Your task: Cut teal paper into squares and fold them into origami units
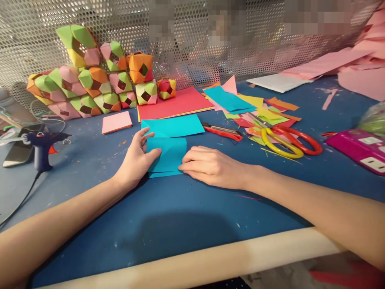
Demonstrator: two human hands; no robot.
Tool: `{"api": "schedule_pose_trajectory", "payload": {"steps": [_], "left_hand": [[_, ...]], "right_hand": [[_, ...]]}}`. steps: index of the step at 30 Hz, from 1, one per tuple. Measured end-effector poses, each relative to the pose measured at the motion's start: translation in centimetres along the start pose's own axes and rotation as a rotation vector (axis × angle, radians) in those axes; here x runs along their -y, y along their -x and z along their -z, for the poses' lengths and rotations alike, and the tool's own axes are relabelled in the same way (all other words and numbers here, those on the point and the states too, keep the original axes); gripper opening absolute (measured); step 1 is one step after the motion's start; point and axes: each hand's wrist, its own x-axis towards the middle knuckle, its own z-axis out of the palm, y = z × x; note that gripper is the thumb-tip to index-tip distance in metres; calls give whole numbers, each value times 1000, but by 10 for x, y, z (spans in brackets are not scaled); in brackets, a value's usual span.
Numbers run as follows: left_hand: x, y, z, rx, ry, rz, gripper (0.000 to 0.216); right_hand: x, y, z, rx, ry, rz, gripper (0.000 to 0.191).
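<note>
A folded sheet of blue paper point(168, 154) lies on the table between my hands, its lower edges slightly apart. My left hand point(136, 154) grips its left side, the thumb on top and the fingers behind it. At the lower right corner, my right hand point(207, 164) pinches the paper with its fingers closed together. Just behind is another blue paper strip point(174, 125), flat on the table. A red utility knife point(222, 131) rests beside that strip, on its right.
Folded-paper modules point(96, 80) are stacked at the back left, near a glue gun point(43, 148). A pink paper stack point(117, 121) and red sheets point(177, 103) lie behind my hands. Scissors point(285, 142) sit on colored scraps, with a magenta power strip point(357, 146) farther right.
</note>
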Motion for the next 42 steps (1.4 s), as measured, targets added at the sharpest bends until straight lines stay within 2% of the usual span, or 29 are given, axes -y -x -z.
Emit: {"api": "schedule_pose_trajectory", "payload": {"steps": [5, 8, 11, 14, 16, 21, 27, 30, 37, 42], "left_hand": [[3, 0, 12, 55, -422, -201, 66], [-2, 4, 18, 101, -718, -400, 43], [-7, 11, 20, 177, -915, -606, 17], [-6, 18, 17, 294, -1002, -717, 18], [-3, 22, 15, 348, -1016, -729, 20], [1, 24, 15, 376, -935, -664, 21], [-3, 27, 22, 402, -847, -584, 21], [-5, 27, 24, 416, -821, -542, 22], [-6, 24, 24, 400, -789, -510, 21], [-7, 26, 24, 397, -780, -526, 19]], "right_hand": [[-4, 2, 6, 1, -157, -38, 20], [-6, 4, 7, -13, -254, -82, 22], [-7, 4, 6, -34, -303, -142, 21], [-7, 4, 4, -44, -339, -198, 20], [-7, 4, 3, -49, -370, -233, 22], [-6, 4, 1, -83, -341, -272, 29], [-3, 5, 1, -37, -55, -139, 26], [-4, 6, 0, -31, -28, -107, 22], [-7, 9, 1, -10, -44, -143, 22], [-6, 11, 2, -32, -10, -133, 21]]}}
